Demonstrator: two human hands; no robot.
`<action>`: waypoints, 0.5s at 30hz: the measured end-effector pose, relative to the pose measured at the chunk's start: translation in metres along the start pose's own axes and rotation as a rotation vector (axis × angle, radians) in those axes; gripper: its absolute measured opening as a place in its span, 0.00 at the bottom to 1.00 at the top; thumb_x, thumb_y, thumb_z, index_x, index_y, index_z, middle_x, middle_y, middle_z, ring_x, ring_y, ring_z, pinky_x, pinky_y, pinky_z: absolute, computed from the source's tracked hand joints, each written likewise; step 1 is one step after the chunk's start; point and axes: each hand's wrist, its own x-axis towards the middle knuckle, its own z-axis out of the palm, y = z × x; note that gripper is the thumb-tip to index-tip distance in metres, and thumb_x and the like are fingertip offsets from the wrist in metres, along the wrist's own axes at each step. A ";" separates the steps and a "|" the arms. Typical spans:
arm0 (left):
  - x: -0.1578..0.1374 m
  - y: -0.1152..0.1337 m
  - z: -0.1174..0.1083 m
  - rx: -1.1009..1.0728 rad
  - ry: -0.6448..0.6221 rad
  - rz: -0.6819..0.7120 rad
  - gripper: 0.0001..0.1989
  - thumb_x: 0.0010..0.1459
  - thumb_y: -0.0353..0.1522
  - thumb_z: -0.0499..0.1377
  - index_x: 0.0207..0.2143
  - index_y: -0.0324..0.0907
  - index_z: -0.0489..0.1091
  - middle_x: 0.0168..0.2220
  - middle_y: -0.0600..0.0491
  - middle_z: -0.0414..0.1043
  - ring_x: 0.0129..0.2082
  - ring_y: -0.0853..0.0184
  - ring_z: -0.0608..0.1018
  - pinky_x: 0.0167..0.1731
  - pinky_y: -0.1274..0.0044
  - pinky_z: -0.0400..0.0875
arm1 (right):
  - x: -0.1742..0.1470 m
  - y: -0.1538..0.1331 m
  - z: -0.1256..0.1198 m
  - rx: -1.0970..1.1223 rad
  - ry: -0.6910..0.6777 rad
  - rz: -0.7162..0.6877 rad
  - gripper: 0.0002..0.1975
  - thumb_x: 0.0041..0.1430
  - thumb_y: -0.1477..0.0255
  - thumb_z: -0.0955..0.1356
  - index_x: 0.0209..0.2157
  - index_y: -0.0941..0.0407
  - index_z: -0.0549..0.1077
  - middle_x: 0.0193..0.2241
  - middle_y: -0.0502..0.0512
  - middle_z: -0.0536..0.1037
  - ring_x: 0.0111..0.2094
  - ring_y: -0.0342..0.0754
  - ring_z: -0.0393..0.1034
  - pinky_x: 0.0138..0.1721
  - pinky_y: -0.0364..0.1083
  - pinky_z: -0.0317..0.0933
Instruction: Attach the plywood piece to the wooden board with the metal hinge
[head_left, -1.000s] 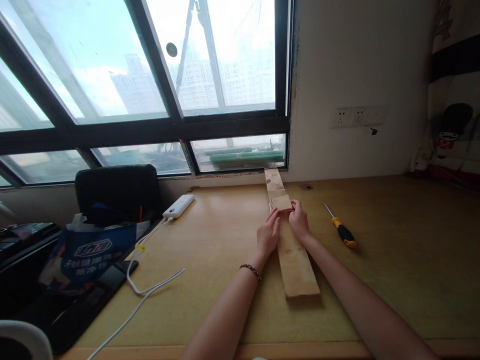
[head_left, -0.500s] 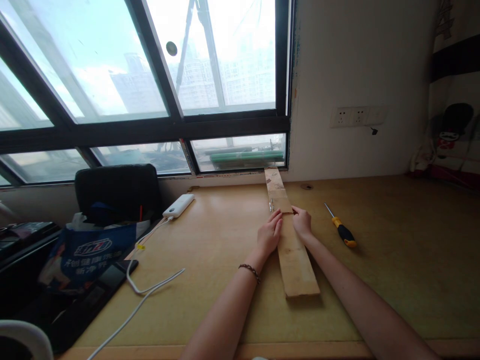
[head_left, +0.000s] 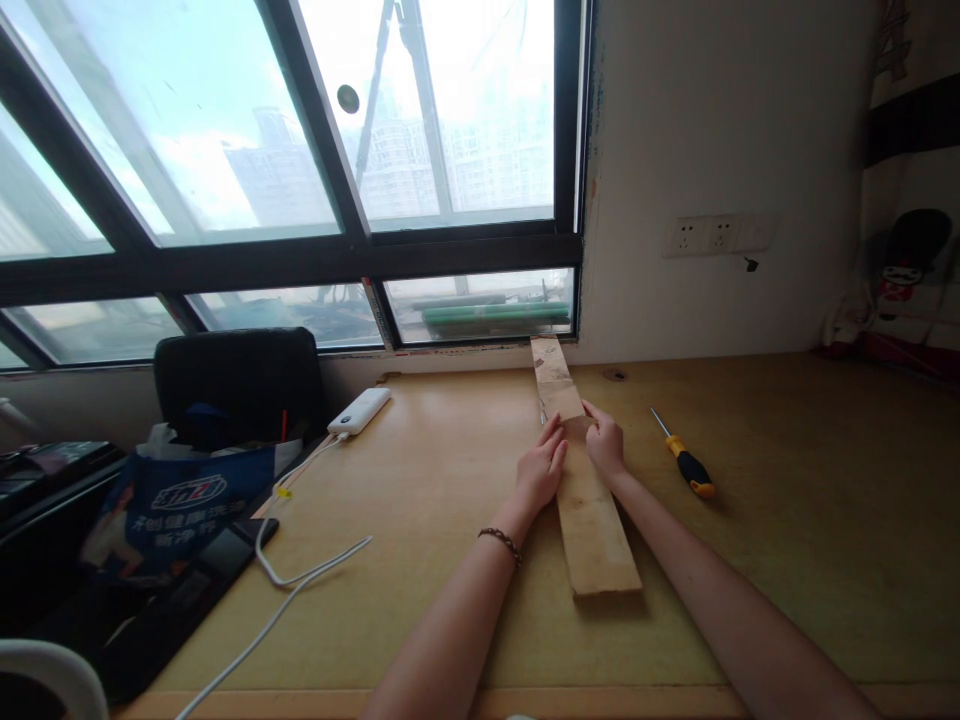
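Two light wooden boards lie in line on the desk, meeting between my hands. The near board [head_left: 598, 530] points toward me, and the far board [head_left: 556, 385] reaches back to the window sill. My left hand [head_left: 541, 468] grips the left edge by the joint. On the right edge, my right hand [head_left: 604, 446] is closed with its fingers curled at the same joint. A small metal piece [head_left: 542, 412] shows at the far board's left edge, partly hidden behind my left fingers. The undersides of the boards are hidden.
A yellow-and-black screwdriver [head_left: 688, 466] lies right of my right hand. At the left stand a white power bank [head_left: 360, 411] with a white cable [head_left: 300, 580], a blue bag [head_left: 187, 500] and a black chair [head_left: 236, 375]. The window [head_left: 465, 300] closes off the back.
The end of the near board at the joint now looks slightly raised, with a shaded patch between my hands. My fingers have shifted a little, covering more of the metal piece.
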 end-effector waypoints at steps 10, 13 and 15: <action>-0.002 0.002 0.003 -0.037 0.077 0.021 0.21 0.45 0.22 0.59 0.43 0.44 0.69 0.56 0.49 0.58 0.52 0.61 0.67 0.45 0.80 0.64 | -0.003 -0.021 -0.007 0.057 -0.136 -0.178 0.34 0.43 0.86 0.55 0.54 0.54 0.61 0.46 0.53 0.71 0.51 0.46 0.59 0.54 0.51 0.52; -0.001 0.000 0.003 -0.025 0.124 0.066 0.23 0.43 0.23 0.60 0.45 0.43 0.67 0.58 0.47 0.54 0.56 0.60 0.60 0.48 0.78 0.61 | -0.003 -0.021 -0.007 0.063 -0.116 -0.168 0.33 0.44 0.86 0.55 0.53 0.55 0.61 0.45 0.53 0.72 0.51 0.46 0.59 0.53 0.52 0.52; 0.000 -0.003 0.003 -0.018 0.152 0.097 0.24 0.42 0.25 0.61 0.45 0.42 0.66 0.58 0.46 0.53 0.58 0.59 0.57 0.50 0.76 0.59 | -0.003 -0.020 -0.007 0.063 -0.106 -0.158 0.32 0.44 0.86 0.54 0.53 0.56 0.61 0.46 0.53 0.72 0.50 0.45 0.59 0.53 0.51 0.52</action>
